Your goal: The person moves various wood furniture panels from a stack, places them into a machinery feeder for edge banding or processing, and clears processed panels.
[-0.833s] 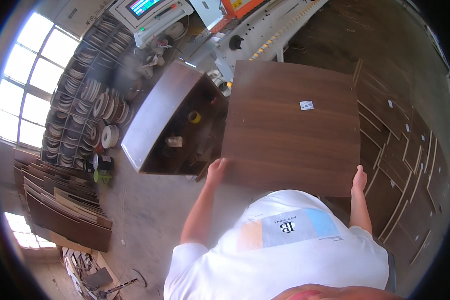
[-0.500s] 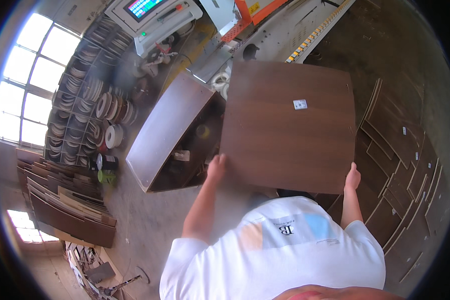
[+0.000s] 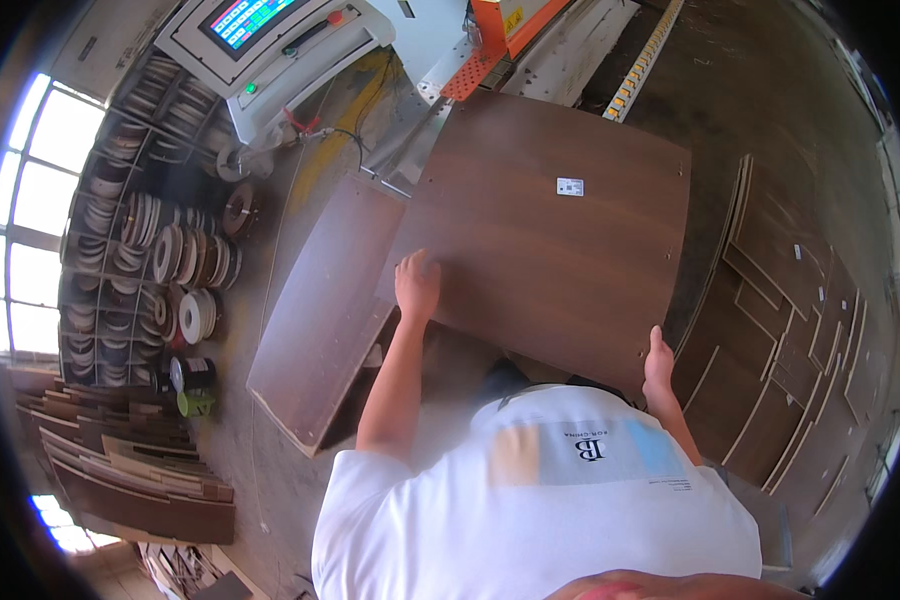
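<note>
A large brown wood-grain panel (image 3: 550, 240) with a small white label lies slanted in front of me, its far edge up against the machine. My right hand (image 3: 658, 363) grips its near right corner, thumb up along the edge and the other fingers hidden. On top of the panel, near its left edge, rests my left hand (image 3: 417, 287), palm down with the fingers apart. The panel's left edge overlaps a low stand with a smooth brown top (image 3: 320, 310).
An edge-working machine with a control screen (image 3: 245, 25) and an orange guard (image 3: 475, 70) stands ahead. Several loose panels (image 3: 770, 340) lie stacked at right. Racks hold rolls of edging (image 3: 175, 255) at left, with more boards (image 3: 140, 470) leaning below.
The panel has moved forward and left and turned, now overlapping the stand. My left hand has left its near left corner and come onto its top face; my right hand keeps its corner.
</note>
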A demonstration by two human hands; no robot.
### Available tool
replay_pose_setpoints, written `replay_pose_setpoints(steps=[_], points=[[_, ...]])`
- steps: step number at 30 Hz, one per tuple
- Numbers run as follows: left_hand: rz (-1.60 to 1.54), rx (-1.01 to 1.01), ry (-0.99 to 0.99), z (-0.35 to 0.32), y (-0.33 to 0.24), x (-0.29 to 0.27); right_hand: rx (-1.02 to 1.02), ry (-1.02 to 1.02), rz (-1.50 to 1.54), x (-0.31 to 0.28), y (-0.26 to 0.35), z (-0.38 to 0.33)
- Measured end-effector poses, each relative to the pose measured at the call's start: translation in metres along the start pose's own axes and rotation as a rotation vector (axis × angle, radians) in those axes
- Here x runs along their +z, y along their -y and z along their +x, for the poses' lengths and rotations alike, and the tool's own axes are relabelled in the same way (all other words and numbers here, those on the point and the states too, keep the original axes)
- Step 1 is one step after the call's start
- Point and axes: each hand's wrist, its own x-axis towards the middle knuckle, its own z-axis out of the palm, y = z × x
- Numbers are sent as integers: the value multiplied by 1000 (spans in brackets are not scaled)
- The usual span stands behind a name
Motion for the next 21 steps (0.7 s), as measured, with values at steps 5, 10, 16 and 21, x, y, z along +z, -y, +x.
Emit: replay_pose_setpoints(steps=[5, 10, 16, 21], points=[[-343, -80, -63, 105, 79, 0, 38, 15, 198, 38, -11, -48], [-159, -183, -173, 256, 179, -30, 89, 41, 270, 34, -16, -63], [-39, -256, -363, 377, 232, -46, 125, -68, 266, 45, -7, -86], [-63, -464, -272, 405, 214, -46, 221, -130, 42, 34, -15, -97]])
